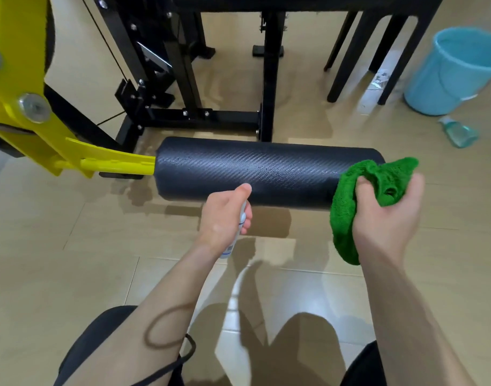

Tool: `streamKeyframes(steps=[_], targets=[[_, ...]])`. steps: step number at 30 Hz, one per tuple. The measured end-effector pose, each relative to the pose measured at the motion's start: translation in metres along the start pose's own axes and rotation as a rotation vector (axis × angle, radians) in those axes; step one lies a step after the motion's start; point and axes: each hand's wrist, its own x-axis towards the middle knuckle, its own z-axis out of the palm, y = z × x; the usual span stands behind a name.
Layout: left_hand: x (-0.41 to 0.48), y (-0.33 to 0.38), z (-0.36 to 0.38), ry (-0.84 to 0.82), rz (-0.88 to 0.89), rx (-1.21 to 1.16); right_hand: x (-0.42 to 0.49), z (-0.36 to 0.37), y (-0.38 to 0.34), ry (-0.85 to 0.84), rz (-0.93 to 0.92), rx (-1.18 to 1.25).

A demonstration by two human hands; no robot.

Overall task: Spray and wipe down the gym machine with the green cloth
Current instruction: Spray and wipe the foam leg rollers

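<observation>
A black padded roller point(266, 174) of the gym machine lies across the middle of the view, fixed to a yellow arm point(105, 162) on its left. Fine droplets speckle the roller's top. My left hand point(225, 215) grips a small white spray bottle point(240, 227) just in front of the roller, with the thumb up near the nozzle. My right hand point(386, 213) holds a bunched green cloth point(358, 196) against the roller's right end.
The machine's black frame point(199, 115) stands behind the roller. Black chair legs point(347, 51) are at the back right. A blue bucket point(456, 71) and a clear bottle point(458, 132) with teal liquid sit on the tiled floor at the far right. My knees are at the bottom edge.
</observation>
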Motion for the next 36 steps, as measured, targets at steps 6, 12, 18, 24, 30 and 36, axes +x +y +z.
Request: streamKeyframes(steps=[6, 12, 18, 24, 30, 36], targets=[[0.004, 0.0, -0.007, 0.004, 0.007, -0.039, 0.019, 0.004, -0.009, 0.112, -0.21, -0.053], [0.011, -0.01, -0.041, 0.091, 0.047, -0.066, 0.016, 0.087, 0.029, -0.251, -0.409, -0.416], [0.02, -0.015, -0.084, 0.229, 0.192, -0.133, -0.072, 0.196, 0.004, -0.516, -0.849, -0.676], [0.019, -0.008, -0.079, 0.153, 0.258, -0.08, -0.031, 0.162, 0.011, -0.504, -1.002, -0.83], [0.02, -0.012, -0.068, 0.094, 0.236, -0.11, 0.028, 0.093, 0.031, -0.361, -0.605, -0.853], [0.011, -0.026, -0.096, 0.164, 0.318, -0.148, -0.058, 0.212, -0.01, -0.499, -0.894, -0.646]])
